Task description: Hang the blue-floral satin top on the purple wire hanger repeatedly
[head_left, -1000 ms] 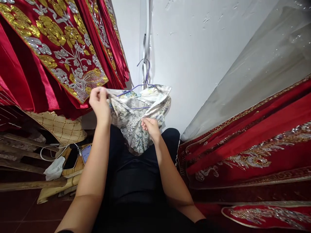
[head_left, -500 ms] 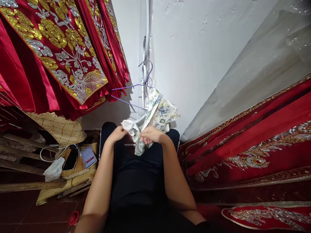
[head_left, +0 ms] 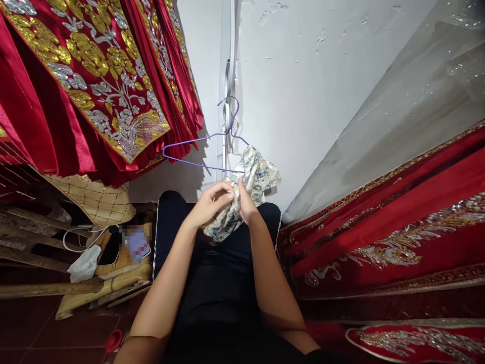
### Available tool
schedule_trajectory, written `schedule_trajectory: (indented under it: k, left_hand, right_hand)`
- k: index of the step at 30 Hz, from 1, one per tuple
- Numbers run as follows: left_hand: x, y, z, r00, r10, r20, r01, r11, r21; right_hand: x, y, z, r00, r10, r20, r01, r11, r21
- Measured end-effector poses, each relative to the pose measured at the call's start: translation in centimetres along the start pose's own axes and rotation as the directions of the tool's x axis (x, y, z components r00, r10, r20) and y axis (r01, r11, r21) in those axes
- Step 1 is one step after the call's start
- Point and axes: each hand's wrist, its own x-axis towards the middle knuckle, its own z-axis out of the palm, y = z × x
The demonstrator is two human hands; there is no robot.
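Observation:
A floral-patterned garment (head_left: 261,172) in white, blue and yellow hangs by one side from a purple wire hanger (head_left: 191,142). The hanger's left arm is bare. My left hand (head_left: 212,201) is closed on the garment's near edge, thumb and fingertips pinching the cloth. Beside it my right hand (head_left: 246,203) grips the same cloth, its thumb pointing up along the fabric. Bunched folds of the garment drop below both hands, above my lap. The fingers of my right hand are partly hidden by cloth.
Red skirts with gold and silver embroidery (head_left: 125,101) hang at upper left. A wooden stool (head_left: 125,273) at left bears phones, a white cable and a tissue. Red beaded cloth (head_left: 397,242) and sheer white fabric (head_left: 364,121) line the right. A white wall (head_left: 288,76) stands ahead.
My left hand has moved right and up, close to my right hand. The garment has slid right on the hanger, baring its left arm, and its white inside is turned away.

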Motion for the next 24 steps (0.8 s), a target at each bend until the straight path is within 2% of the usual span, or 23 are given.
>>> schedule_trajectory:
  k: [3,5,6,9,10,12,14,16,18,19,20,22,23,24]
  left_hand:
    - [0.9,-0.9,0.8,0.994,0.104,-0.037,-0.103,0.994,0.032]
    - [2.0,-1.9,0.9,0.987,0.148,-0.057,-0.149,0.989,-0.008]
    - [2.6,-2.6,1.0,0.989,0.147,-0.029,-0.148,0.989,-0.024]
    - [4.3,-4.6,1.6,0.986,0.080,0.149,-0.082,0.997,0.006]
    - [4.6,-5.3,2.0,0.980,0.042,0.196,-0.051,0.998,0.043]
    - [4.5,-6.6,2.8,0.969,-0.039,0.242,0.005,0.991,0.137]
    - [3.6,-7.7,3.3,0.961,-0.107,0.253,0.049,0.973,0.226]
    - [2.0,-8.4,3.2,0.955,-0.136,0.263,0.062,0.961,0.270]
    - [0.0,-8.5,2.2,0.950,-0.145,0.277,0.062,0.955,0.290]
    - [-0.9,-8.3,1.4,0.948,-0.157,0.277,0.065,0.948,0.312]
    - [-1.7,-7.9,0.3,0.949,-0.170,0.265,0.071,0.936,0.345]
    - [-3.0,-6.4,-2.4,0.956,-0.205,0.212,0.094,0.892,0.441]
    - [-3.5,-5.5,-4.0,0.963,-0.212,0.168,0.103,0.861,0.498]
    - [-3.8,-4.3,-5.6,0.965,-0.222,0.137,0.110,0.822,0.559]
  right_hand:
    - [-1.2,-0.9,-1.5,0.995,0.080,0.061,-0.086,0.990,0.108]
    - [-2.6,-2.2,-2.8,0.984,0.072,0.162,-0.080,0.996,0.040]
    - [-3.3,-3.1,-3.4,0.971,0.077,0.229,-0.070,0.997,-0.038]
    - [-5.7,-6.1,-4.3,0.897,0.117,0.426,0.020,0.952,-0.304]
    - [-6.4,-7.0,-4.3,0.878,0.116,0.464,0.066,0.931,-0.358]
    - [-7.6,-8.4,-4.0,0.879,0.067,0.473,0.151,0.900,-0.409]
    - [-8.4,-9.1,-3.9,0.905,0.020,0.425,0.183,0.884,-0.431]
    - [-8.6,-9.1,-4.3,0.948,0.001,0.320,0.149,0.884,-0.444]
    - [-8.0,-8.6,-5.2,0.986,-0.084,0.141,0.140,0.876,-0.461]
    - [-7.4,-8.3,-5.7,0.983,-0.181,0.034,0.175,0.865,-0.471]
    - [-6.6,-8.0,-6.2,0.953,-0.297,-0.069,0.230,0.850,-0.475]
    - [-4.4,-7.2,-6.8,0.842,-0.490,-0.226,0.353,0.817,-0.457]
    - [-3.1,-6.8,-6.7,0.799,-0.538,-0.270,0.398,0.808,-0.434]
    - [-1.7,-6.5,-6.4,0.782,-0.554,-0.285,0.424,0.809,-0.407]
